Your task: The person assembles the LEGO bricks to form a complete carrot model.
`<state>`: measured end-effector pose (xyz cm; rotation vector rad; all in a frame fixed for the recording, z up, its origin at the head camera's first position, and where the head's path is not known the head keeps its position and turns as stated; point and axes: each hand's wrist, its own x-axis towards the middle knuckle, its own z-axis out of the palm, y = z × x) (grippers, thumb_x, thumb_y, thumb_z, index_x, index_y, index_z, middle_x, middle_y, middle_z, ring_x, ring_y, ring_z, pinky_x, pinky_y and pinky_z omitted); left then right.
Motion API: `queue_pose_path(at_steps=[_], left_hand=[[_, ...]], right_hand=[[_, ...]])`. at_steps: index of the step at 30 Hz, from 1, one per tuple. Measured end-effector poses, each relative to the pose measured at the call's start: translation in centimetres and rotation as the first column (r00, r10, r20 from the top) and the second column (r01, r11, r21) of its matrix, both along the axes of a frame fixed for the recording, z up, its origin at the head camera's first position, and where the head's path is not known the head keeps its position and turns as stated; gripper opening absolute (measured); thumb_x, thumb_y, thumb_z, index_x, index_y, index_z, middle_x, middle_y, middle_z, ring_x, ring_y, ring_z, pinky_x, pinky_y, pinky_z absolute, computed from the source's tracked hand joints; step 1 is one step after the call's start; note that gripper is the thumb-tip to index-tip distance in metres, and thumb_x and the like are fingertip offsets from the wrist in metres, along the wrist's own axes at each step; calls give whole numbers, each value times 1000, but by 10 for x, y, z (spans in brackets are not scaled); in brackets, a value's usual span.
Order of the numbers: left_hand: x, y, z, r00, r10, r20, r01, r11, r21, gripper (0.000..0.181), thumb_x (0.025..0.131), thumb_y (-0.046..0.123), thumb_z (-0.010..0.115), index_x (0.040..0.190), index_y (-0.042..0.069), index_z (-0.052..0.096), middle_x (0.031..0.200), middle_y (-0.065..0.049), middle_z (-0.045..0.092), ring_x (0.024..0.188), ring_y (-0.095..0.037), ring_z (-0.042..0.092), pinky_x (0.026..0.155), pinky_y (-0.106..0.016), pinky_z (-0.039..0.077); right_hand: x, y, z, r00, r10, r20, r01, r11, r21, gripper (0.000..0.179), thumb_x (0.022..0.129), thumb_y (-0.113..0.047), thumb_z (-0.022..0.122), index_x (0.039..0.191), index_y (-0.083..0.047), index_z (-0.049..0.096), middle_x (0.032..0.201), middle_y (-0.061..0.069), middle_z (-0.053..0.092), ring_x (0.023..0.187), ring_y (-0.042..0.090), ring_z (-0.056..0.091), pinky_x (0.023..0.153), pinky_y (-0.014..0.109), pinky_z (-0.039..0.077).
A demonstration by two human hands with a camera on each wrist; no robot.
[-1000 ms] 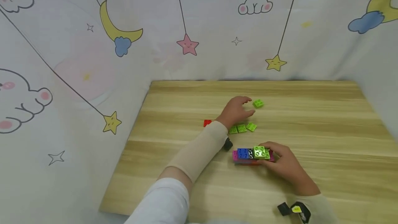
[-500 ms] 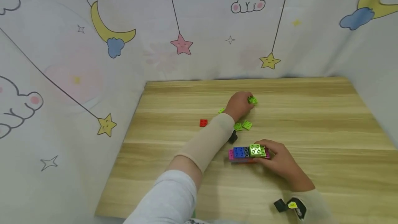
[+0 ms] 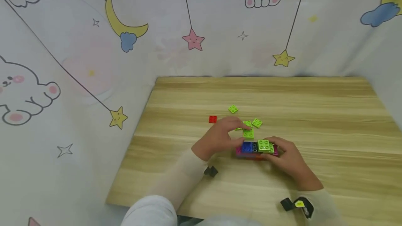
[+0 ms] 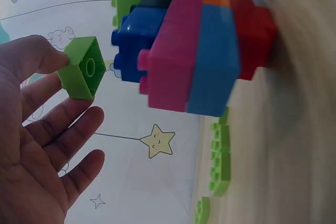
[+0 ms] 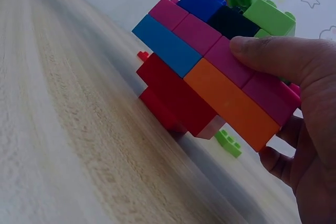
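Note:
My left hand (image 3: 220, 137) pinches a lime green toy brick (image 3: 248, 134) between thumb and fingers. In the left wrist view that brick (image 4: 79, 72) shows its hollow underside, turned towards the blue studs and apart from them. My right hand (image 3: 290, 161) grips the right end of a stacked brick model (image 5: 226, 106), thumb pressed on its pink row. Red bricks form the model's bottom, then blue and orange, then pink, with dark blue, black and green on top. In the left wrist view my left hand's other fingers (image 4: 79, 129) are spread.
Behind my left hand lie several loose green bricks (image 3: 257, 123), some partly covered by it. A single green brick (image 3: 233, 109) is farther back, and a red brick (image 3: 213, 119) sits to the left. The wooden table (image 3: 329, 114) meets a patterned cloth (image 3: 220, 58) at the back.
My left hand first reached to the back for a green brick, took hold of it, and brought it forward to just above the model. My right hand keeps its grip.

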<state>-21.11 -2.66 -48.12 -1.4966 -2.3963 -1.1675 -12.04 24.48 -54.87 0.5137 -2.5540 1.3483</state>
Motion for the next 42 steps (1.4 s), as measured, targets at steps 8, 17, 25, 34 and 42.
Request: queue_pose_path(at_steps=[8, 17, 25, 34, 42], left_hand=[[24, -4, -24, 991, 14, -132, -14, 1000, 5, 23, 89, 19, 83, 111, 16, 79, 111, 5, 73, 106, -6, 64, 102, -19, 45], [26, -2, -34, 993, 67, -97, -57, 994, 98, 21, 86, 20, 87, 104, 14, 80, 113, 4, 75, 111, -6, 66, 102, -20, 44], [25, 1, -35, 987, 27, -157, -19, 999, 48, 22, 89, 19, 82, 111, 17, 81, 110, 4, 72, 101, -6, 62, 97, -23, 46], [30, 3, -27, 943, 74, -324, -73, 997, 16, 17, 86, 24, 86, 101, 19, 84, 101, 4, 72, 89, -9, 62, 85, -27, 49], [33, 6, -33, 975, 101, -198, -91, 994, 61, 19, 82, 18, 88, 101, 18, 84, 99, 6, 71, 90, -8, 62, 81, -25, 45]], right_hand=[[-1, 0, -4, 999, -28, -15, 29, 999, 27, 43, 79, -8, 91, 118, -11, 73, 115, 6, 75, 105, 2, 64, 92, 12, 44], [-2, -7, -3, 999, -26, -36, 26, 1000, 3, 44, 77, -7, 92, 117, -12, 74, 114, 4, 75, 104, 0, 64, 91, 9, 43], [-2, -11, -3, 999, -11, -51, 9, 999, -32, 49, 73, 0, 92, 117, -10, 74, 114, 6, 75, 108, -2, 63, 94, 9, 43], [-5, -15, -3, 997, -12, -73, 7, 998, -65, 50, 67, 12, 90, 113, -3, 74, 107, 12, 76, 102, -4, 63, 91, 9, 44], [-1, -16, -2, 997, -33, -63, 31, 999, -33, 50, 70, 6, 92, 115, -7, 74, 111, 9, 76, 108, -6, 61, 94, 8, 42]])
